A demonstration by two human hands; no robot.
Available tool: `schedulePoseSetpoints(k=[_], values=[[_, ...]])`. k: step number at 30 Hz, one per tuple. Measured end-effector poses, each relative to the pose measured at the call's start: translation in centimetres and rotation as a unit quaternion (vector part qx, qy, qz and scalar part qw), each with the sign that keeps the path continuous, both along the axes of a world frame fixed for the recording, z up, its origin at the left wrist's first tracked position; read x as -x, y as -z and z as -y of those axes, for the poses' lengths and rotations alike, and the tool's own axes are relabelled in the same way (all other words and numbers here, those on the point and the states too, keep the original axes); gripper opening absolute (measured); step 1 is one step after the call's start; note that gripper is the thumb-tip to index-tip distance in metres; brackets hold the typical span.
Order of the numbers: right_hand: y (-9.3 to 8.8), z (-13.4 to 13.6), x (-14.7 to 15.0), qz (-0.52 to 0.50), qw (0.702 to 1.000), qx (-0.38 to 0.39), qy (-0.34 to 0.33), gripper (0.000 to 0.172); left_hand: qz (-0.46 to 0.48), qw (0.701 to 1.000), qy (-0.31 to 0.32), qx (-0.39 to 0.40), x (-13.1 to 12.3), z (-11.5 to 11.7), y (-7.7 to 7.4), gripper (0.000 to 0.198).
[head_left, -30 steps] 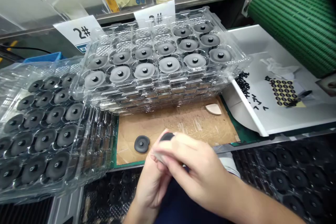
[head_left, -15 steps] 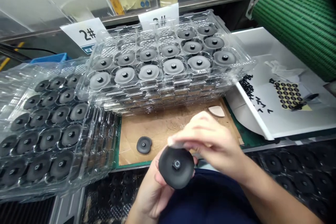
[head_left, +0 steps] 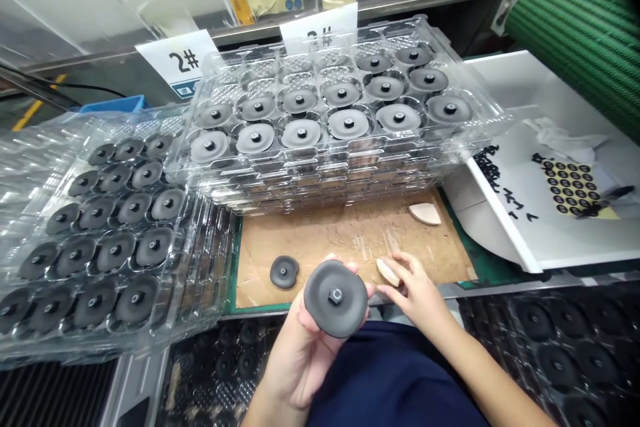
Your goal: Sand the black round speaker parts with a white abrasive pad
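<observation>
My left hand (head_left: 295, 353) holds a dark grey round disc (head_left: 335, 298) with a small centre hub, face up toward me, above the front edge of the brown work board (head_left: 350, 240). My right hand (head_left: 415, 290) is just right of the disc, its fingers pinched on a small pale wedge-shaped piece (head_left: 387, 271) at the board's front edge. A smaller dark disc (head_left: 284, 272) lies on the board to the left of my hands. A second pale wedge (head_left: 425, 213) rests near the board's back right corner.
A stack of clear blister trays (head_left: 340, 153) with grey discs stands behind the board. Another tray stack (head_left: 100, 233) with dark discs sits at left. A white tray (head_left: 545, 173) with a sheet of black dots is at right, beside a green conveyor belt (head_left: 580, 33).
My left hand turned the disc face up and has kept it there. My right hand came off the disc and dropped to the board's front edge, pinching the pale wedge.
</observation>
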State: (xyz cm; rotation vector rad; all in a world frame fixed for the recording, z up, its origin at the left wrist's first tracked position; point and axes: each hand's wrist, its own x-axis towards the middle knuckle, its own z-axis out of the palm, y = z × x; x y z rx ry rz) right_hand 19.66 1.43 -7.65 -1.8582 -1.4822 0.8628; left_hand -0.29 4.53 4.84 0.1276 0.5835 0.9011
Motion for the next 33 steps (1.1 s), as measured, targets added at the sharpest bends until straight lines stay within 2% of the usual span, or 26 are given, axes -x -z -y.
schedulePoseSetpoints(k=[3, 5, 7, 9, 13, 15, 17, 19, 21, 24, 26, 29, 31, 33], values=[[-0.3, 0.2, -0.2, 0.018, 1.0, -0.003, -0.003, 0.037, -0.005, 1.0, -0.009, 0.003, -0.2, 0.2, 0.1, 0.047], [-0.7, -0.8, -0.7, 0.022, 1.0, -0.007, 0.003, 0.033, -0.007, 1.0, -0.01, 0.009, -0.3, 0.3, 0.1, 0.044], [-1.9, -2.4, -1.3, 0.013, 1.0, -0.012, 0.006, 0.031, -0.015, 1.0, -0.011, 0.011, -0.4, 0.5, 0.0, 0.043], [-4.3, -3.8, -1.5, -0.009, 1.0, -0.018, 0.001, 0.029, -0.033, 0.999, -0.016, 0.006, -0.6, 0.6, -0.1, 0.046], [-11.9, -4.2, 1.0, -0.054, 0.996, -0.073, -0.02, 0.025, -0.084, 0.996, -0.034, -0.017, -1.1, 0.9, -0.3, 0.055], [-15.1, -3.3, 3.1, -0.065, 0.975, -0.194, -0.086, 0.024, -0.109, 0.993, -0.037, -0.023, -1.3, 1.1, -0.2, 0.054], [-16.8, -2.5, 4.7, -0.026, 0.953, -0.252, -0.164, 0.026, -0.135, 0.99, -0.029, -0.011, -1.4, 1.2, 0.0, 0.049], [-17.2, -2.3, 5.5, -0.007, 0.947, -0.219, -0.234, 0.025, -0.163, 0.986, -0.025, 0.006, -1.4, 1.2, 0.1, 0.048], [-17.0, -2.7, 5.7, 0.003, 0.948, -0.179, -0.264, 0.023, -0.174, 0.984, -0.038, 0.008, -1.5, 1.1, 0.1, 0.05], [-16.9, -3.5, 5.8, 0.033, 0.952, -0.227, -0.204, 0.026, -0.152, 0.988, -0.029, 0.013, -1.8, 1.0, -0.4, 0.039], [-17.1, -3.4, 5.3, 0.005, 0.948, -0.242, -0.208, 0.027, -0.125, 0.992, -0.014, 0.025, -1.7, 1.1, -0.7, 0.035], [-17.6, -2.1, 3.6, -0.049, 0.942, -0.169, -0.287, 0.022, -0.115, 0.993, -0.007, 0.031, -1.2, 1.2, -0.7, 0.051], [-17.9, -1.4, 2.4, -0.014, 0.953, -0.12, -0.279, 0.021, -0.124, 0.992, 0.003, 0.029, -1.2, 1.3, -0.6, 0.059], [-18.1, -1.3, 1.7, 0.051, 0.962, -0.122, -0.237, 0.023, -0.108, 0.994, 0.011, 0.02, -1.5, 1.2, -0.7, 0.061]])
